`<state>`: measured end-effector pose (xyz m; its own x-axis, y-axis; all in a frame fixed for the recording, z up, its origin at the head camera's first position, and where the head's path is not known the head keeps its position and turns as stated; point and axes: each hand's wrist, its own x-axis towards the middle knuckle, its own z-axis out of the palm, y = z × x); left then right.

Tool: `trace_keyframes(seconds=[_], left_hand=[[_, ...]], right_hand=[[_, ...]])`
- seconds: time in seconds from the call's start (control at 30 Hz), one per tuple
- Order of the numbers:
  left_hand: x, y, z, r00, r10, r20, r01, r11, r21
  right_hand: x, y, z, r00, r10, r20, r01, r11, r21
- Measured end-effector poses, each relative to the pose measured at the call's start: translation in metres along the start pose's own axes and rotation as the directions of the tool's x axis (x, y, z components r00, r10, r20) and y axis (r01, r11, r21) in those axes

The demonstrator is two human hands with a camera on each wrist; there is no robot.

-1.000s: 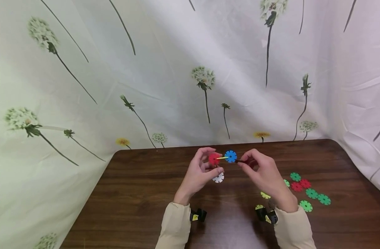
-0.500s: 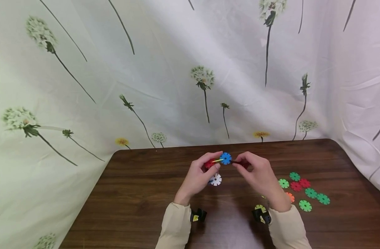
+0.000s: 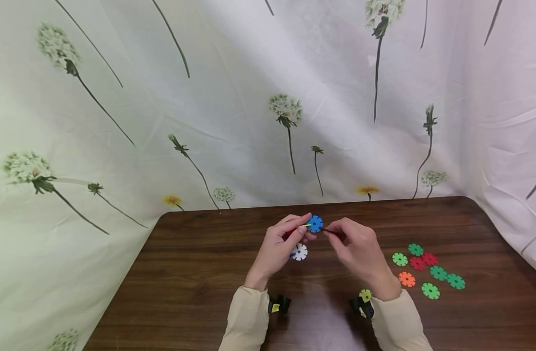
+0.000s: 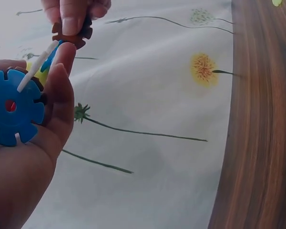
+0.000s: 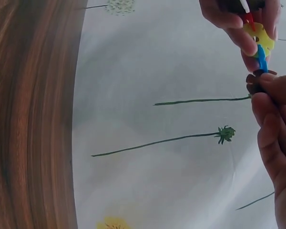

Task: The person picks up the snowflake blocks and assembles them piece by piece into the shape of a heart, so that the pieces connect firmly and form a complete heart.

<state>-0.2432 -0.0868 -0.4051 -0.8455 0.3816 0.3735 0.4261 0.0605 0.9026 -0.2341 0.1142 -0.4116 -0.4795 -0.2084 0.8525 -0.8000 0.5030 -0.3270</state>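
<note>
Notched plastic discs are joined in a chain held up between both hands. My left hand (image 3: 272, 251) grips the chain, thumb and fingers at the yellow disc (image 5: 263, 39) and an adjoining blue disc (image 3: 315, 224). Below those fingers hang a white disc (image 3: 299, 252) and another blue disc (image 4: 12, 117), seen broadside in the left wrist view. My right hand (image 3: 360, 251) pinches a brown disc (image 4: 81, 36) between thumb and fingers, right at the blue disc's edge. A red disc is mostly hidden inside the left hand.
On the dark wooden table (image 3: 198, 273), loose discs lie at the right: several green ones (image 3: 430, 290), red ones (image 3: 417, 263) and an orange one (image 3: 407, 279). A yellow-green disc (image 3: 365, 295) lies by the right wrist camera. A dandelion-print cloth (image 3: 246, 122) hangs behind.
The right hand and the chain's blue end have moved left. The left fingers have closed in from the red disc toward the blue one. The orange disc has come out from behind the right arm.
</note>
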Motion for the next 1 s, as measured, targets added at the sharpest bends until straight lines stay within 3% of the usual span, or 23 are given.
trace_keyframes(seconds=[0.27, 0.5, 0.8, 1.0], left_hand=[[-0.0005, 0.0004, 0.0008, 1.000, 0.025, -0.001, -0.025, 0.999, -0.023], [-0.0011, 0.0003, 0.0005, 1.000, 0.007, -0.004, -0.007, 0.999, -0.047], [-0.0009, -0.0012, -0.0004, 0.999, 0.019, 0.032, -0.018, 0.999, -0.047], [0.0003, -0.0003, -0.0034, 0.999, -0.040, 0.026, 0.041, 0.999, -0.034]], right_hand=[[-0.0003, -0.0027, 0.0010, 1.000, 0.014, -0.009, -0.015, 0.999, -0.035], [-0.0014, -0.0042, 0.0022, 1.000, 0.028, -0.007, -0.029, 0.999, -0.029], [0.0030, -0.0068, -0.0004, 1.000, -0.015, 0.000, 0.015, 0.999, -0.042], [0.0024, -0.0045, 0.0039, 1.000, 0.012, -0.021, -0.013, 0.999, -0.029]])
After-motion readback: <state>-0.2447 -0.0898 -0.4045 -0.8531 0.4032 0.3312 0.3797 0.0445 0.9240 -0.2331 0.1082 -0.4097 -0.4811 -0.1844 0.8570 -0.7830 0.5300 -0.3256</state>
